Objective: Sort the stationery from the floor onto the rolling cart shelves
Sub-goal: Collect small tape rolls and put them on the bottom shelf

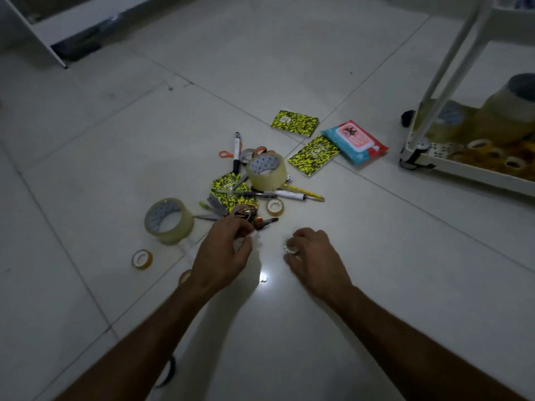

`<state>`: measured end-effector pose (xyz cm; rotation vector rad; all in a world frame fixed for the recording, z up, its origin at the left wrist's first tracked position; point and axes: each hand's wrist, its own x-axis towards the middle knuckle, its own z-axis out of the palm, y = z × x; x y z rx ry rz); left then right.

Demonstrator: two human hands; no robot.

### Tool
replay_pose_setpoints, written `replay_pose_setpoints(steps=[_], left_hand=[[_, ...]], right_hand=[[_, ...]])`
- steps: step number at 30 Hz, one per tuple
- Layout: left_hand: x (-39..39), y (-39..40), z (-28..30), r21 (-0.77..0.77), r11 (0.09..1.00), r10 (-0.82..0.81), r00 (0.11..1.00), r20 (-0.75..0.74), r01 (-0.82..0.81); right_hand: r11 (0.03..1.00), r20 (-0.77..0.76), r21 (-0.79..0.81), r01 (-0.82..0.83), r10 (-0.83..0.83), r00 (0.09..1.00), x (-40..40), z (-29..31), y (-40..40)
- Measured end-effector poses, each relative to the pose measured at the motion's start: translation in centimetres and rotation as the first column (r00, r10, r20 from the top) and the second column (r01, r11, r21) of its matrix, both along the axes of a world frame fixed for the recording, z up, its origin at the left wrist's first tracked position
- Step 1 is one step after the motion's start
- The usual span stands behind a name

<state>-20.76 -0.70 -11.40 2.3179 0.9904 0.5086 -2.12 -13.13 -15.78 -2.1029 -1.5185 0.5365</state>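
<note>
Your left hand is down at the near edge of the pile on the floor, fingers curled round a small white item you pinch there; what it is you cannot tell. Your right hand is clenched round a small tape roll, apart from the left and just clear of the pile. In the pile a big clear tape sits on top of pens, with a marker and orange scissors behind it and a yellow notebook beneath. A second big tape stands to the left, a small roll nearer you, another small roll right of the pile. Two more notebooks and a wipes pack lie further off towards the cart, whose bottom shelf already holds tape rolls
</note>
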Motion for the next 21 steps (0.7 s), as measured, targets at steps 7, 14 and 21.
replay_pose_setpoints(steps=[7, 14, 21], left_hand=[[-6.5, -0.3, 0.5, 0.049, 0.997, 0.065, 0.996, -0.059, -0.062], [-12.6, -0.6, -1.3, -0.014, 1.0, -0.021, 0.967, -0.254, 0.018], [-13.9, -0.9, -2.3, -0.038, 0.999, -0.028, 0.985, -0.173, 0.022]], right_hand=[[0.976, -0.097, 0.21, 0.061, -0.041, 0.994, -2.5, -0.4, -1.1], [0.961, -0.166, 0.251, 0.113, -0.073, 0.983, -2.7, 0.0, 0.0], [0.97, -0.072, 0.222, 0.097, -0.083, 0.994, 1.5, 1.1, 5.3]])
